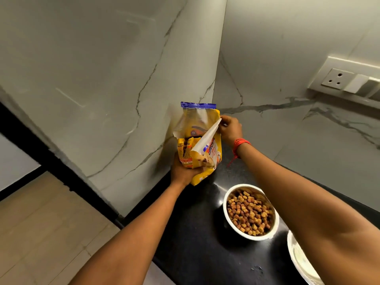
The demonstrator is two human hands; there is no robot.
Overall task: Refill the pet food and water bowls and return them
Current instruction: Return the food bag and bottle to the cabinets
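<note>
**Food bowl full, bag held in both hands**

Food bowl (225, 208) sits on the black worktop (195, 233), filled with kibble. Beyond it, by the marble wall corner, the yellow food bag (197, 140) stands upright. The left hand (185, 171) has its grip wrapped round the bag's lower body, likely to steady it. The right hand (229, 128) pinches the torn top flap, probably to fold the mouth shut. A second bowl (298, 258), just right of the food bowl, is half hidden by the forearm.
</note>
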